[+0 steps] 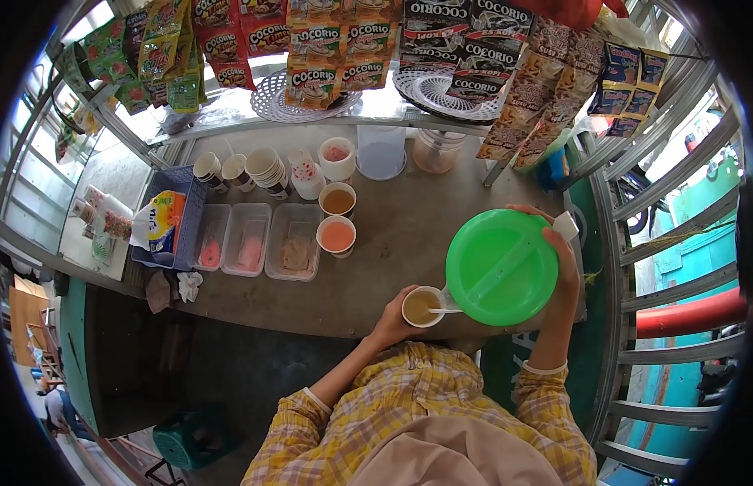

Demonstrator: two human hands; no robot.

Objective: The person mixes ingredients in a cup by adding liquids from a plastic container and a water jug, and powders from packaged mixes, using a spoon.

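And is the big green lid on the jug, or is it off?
It's on: the green lid covers the top of the jug, hiding what's inside, while the right hand holds it.

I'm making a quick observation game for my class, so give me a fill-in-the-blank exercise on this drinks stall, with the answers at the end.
1. The left hand holds a small, round paper ______ of yellowish-brown liquid.
2. The right hand holds a round-topped plastic pitcher coloured ______ on top.
3. Beside the blue-purple plastic basket stand ______ clear, rectangular plastic tubs.
4. The glossy black hanging sachets carry the brand name ______.

Missing words: cup; green; three; Cocorio.
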